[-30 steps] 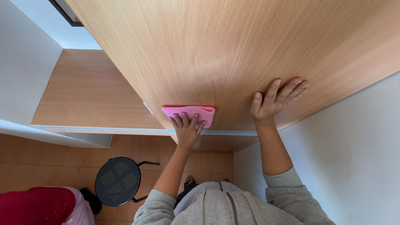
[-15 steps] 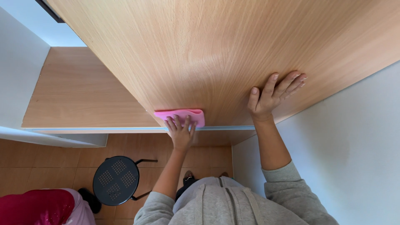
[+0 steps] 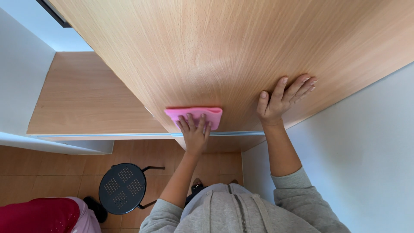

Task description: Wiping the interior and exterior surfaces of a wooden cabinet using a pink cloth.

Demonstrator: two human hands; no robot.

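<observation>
My left hand (image 3: 194,131) presses a folded pink cloth (image 3: 195,115) flat against a large light wood panel (image 3: 224,47), near the panel's lower edge. Its fingers are spread over the cloth's lower half. My right hand (image 3: 282,98) lies open and flat on the same panel, to the right of the cloth, with its fingers pointing up and to the right and nothing in it. Both grey sleeves (image 3: 297,198) come up from the bottom of the view.
A second wood surface (image 3: 90,103) lies to the left, with white walls (image 3: 19,82) beside it and a white wall (image 3: 366,151) at right. Below, on a tiled floor, stand a round black perforated stool (image 3: 123,187) and something red and pink (image 3: 41,213).
My left hand slid the pink cloth a little to the left along the panel, then back to the right. My right hand has stayed flat in the same place.
</observation>
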